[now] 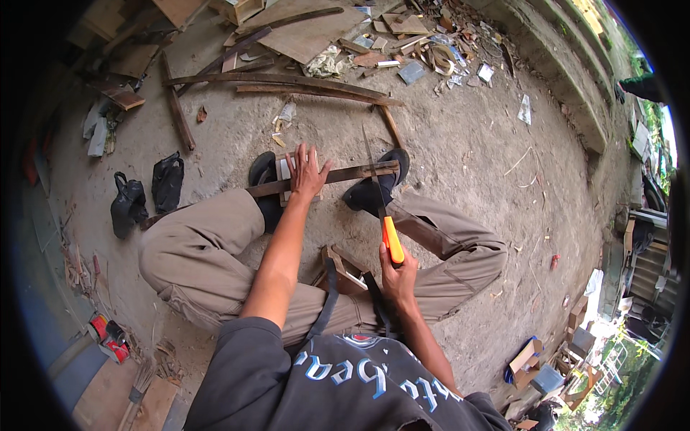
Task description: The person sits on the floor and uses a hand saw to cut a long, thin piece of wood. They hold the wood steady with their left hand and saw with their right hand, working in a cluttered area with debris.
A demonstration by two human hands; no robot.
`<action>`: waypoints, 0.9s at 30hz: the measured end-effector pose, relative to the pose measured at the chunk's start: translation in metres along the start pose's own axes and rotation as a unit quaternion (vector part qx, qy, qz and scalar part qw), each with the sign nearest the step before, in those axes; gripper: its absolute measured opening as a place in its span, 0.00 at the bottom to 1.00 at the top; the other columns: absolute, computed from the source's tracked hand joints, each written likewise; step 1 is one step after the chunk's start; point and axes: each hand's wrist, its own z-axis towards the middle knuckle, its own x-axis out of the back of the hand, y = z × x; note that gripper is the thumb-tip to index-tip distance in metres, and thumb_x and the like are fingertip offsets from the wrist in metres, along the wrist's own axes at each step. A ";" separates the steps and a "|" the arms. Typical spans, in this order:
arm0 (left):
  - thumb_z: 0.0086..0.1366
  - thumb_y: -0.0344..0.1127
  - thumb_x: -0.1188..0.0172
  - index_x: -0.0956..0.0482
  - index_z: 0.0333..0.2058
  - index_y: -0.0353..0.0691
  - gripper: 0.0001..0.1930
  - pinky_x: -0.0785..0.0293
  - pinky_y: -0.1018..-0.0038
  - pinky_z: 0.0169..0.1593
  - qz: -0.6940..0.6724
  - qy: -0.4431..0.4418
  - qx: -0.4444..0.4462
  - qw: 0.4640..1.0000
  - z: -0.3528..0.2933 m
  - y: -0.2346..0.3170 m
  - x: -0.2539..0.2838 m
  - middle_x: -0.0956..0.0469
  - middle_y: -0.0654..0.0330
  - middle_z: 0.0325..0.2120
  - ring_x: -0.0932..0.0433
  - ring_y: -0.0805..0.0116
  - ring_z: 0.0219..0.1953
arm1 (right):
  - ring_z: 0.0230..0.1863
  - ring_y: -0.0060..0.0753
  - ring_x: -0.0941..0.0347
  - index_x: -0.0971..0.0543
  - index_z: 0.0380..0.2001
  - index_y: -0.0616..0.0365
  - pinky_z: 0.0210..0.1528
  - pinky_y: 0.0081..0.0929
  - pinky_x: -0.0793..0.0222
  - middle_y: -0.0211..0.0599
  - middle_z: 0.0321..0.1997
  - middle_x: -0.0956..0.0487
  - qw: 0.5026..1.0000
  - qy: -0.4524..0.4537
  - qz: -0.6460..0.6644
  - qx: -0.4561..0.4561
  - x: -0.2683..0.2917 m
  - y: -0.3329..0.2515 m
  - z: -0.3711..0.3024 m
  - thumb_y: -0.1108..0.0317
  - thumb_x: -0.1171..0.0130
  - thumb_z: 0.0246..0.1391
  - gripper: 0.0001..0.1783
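A long, narrow wooden strip point(348, 173) lies across in front of me, between my dark shoes. My left hand point(307, 172) presses flat on it with fingers spread, over a small pale board point(283, 169) beneath. My right hand point(399, 275) is wrapped round the orange and yellow handle of a handsaw point(392, 241). The saw's thin blade points away from me and crosses the strip near its right end. From this view I cannot tell how deep the teeth sit in the wood.
Two black plastic bags point(129, 205) stand at the left. Long dark wooden strips point(287, 80) lie on the ground ahead, with scrap and offcuts point(431, 50) beyond. A small wooden stool point(343, 269) shows between my legs. Concrete steps point(568, 93) rise at the far right.
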 end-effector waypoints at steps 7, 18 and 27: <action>0.68 0.60 0.52 0.50 0.70 0.36 0.42 0.71 0.35 0.70 -0.043 0.110 0.253 0.960 0.009 0.030 -0.017 0.55 0.40 0.72 0.60 0.46 0.75 | 0.20 0.14 0.39 0.23 0.28 0.65 0.22 0.22 0.41 0.28 0.16 0.31 0.999 -0.013 0.010 -0.046 -0.004 -0.006 0.000 0.66 0.37 0.61 0.13; 0.66 0.53 0.53 0.46 0.70 0.44 0.37 0.66 0.36 0.70 0.103 0.056 0.209 0.971 0.006 0.035 -0.034 0.55 0.45 0.73 0.62 0.52 0.76 | 0.21 0.14 0.40 0.23 0.29 0.65 0.23 0.22 0.42 0.25 0.16 0.32 0.996 -0.012 0.005 -0.092 -0.013 -0.002 -0.003 0.67 0.36 0.61 0.12; 0.62 0.48 0.49 0.40 0.66 0.44 0.34 0.60 0.35 0.70 0.084 0.069 0.207 0.972 0.008 0.033 -0.031 0.50 0.44 0.71 0.57 0.48 0.75 | 0.21 0.12 0.37 0.22 0.32 0.64 0.23 0.18 0.42 0.22 0.19 0.29 0.990 -0.049 -0.029 -0.127 0.010 -0.020 0.002 0.65 0.39 0.64 0.12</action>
